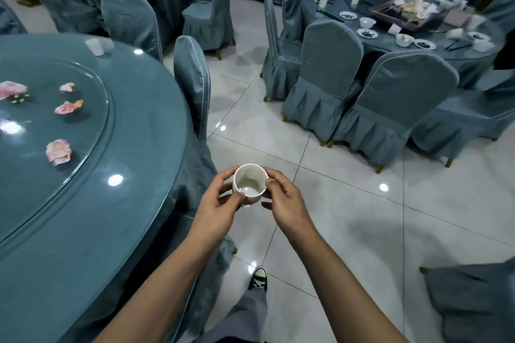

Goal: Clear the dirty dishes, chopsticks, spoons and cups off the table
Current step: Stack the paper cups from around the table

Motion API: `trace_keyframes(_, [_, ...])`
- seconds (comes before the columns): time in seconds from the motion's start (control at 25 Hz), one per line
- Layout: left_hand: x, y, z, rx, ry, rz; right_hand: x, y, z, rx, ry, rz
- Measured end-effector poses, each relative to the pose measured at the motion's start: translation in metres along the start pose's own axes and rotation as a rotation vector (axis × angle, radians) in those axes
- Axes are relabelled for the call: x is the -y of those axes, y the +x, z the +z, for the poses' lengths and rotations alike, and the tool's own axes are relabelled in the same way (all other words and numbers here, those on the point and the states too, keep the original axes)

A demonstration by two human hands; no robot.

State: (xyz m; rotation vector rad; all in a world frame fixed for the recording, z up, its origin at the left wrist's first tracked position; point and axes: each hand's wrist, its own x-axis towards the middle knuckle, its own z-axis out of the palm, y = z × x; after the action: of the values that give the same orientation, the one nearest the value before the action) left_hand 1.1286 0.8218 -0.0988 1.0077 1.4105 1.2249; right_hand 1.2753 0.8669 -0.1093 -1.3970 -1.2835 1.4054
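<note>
A: So, which step?
B: Mid-carry, by the look of it. Holding a white cup w/ both hands: left hand curled round its 9 o'clock side, right hand round its 3. Rim up, dead centre of view, over the floor tiles, off any table.
A: Pose?
B: Both forearms stretched fwd from 6, converging toward 12, wrists approx. level.
A: Next?
B: Only a guess: needs a drop-off spot, maybe the tray on the cluttered table at 1–2 o'clock, w/ plates, bowls, chopsticks to clear there too. Also worth grabbing: a pale cup on the near table at 10 o'clock, beyond some pink scraps. Napkins or petals, can't tell.
</note>
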Motion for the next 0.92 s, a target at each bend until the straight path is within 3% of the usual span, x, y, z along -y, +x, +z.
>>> trace_keyframes(0.24, [0.006, 0.084, 0.033, -0.015, -0.040, -0.016, 0.002, 0.085, -0.027, -0.003, -0.045, 0.010])
trace_keyframes(0.92, [-0.022, 0.272, 0.076, -0.200, -0.045, -0.088, 0.054, 0.288, -0.056, 0.189, -0.056, 0.033])
